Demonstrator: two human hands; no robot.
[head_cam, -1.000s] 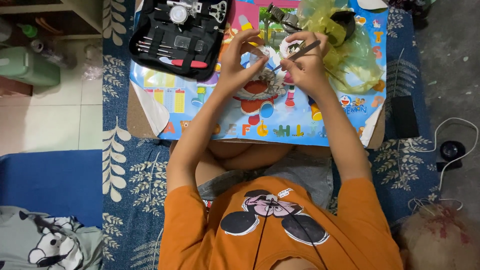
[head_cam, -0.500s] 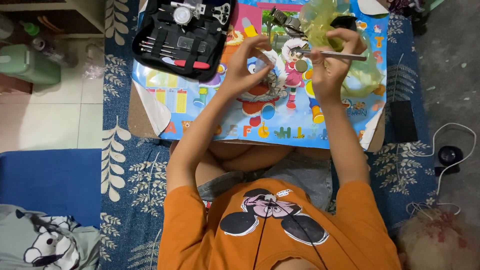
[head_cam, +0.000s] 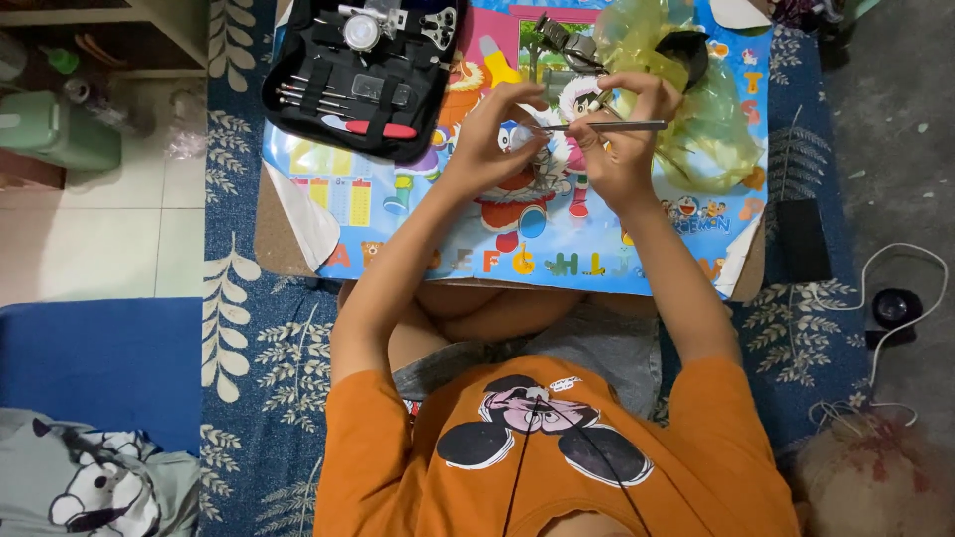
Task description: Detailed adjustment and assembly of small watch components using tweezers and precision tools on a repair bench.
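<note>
My left hand (head_cam: 492, 134) is raised over a colourful cartoon poster (head_cam: 557, 234) and pinches a small pale object at its fingertips; I cannot tell what the object is. My right hand (head_cam: 629, 139) is close beside it and grips thin metal tweezers (head_cam: 607, 126), held level with the tip pointing left at the pinched object. The fingertips of the two hands nearly touch. An open black tool case (head_cam: 358, 70) with small metal tools and a red-handled one lies at the poster's far left corner, beyond my left hand.
A crumpled yellow plastic bag (head_cam: 701, 94) with a dark piece on it lies beyond my right hand. A metal watch band (head_cam: 562, 35) rests at the far edge. A black block (head_cam: 801, 239) and a white cable (head_cam: 895, 298) lie to the right on a blue patterned rug (head_cam: 259, 358).
Both hands have shifted slightly right and closer together. The tweezers have swung from a tilt to level, with the tip now meeting the object in my left fingers.
</note>
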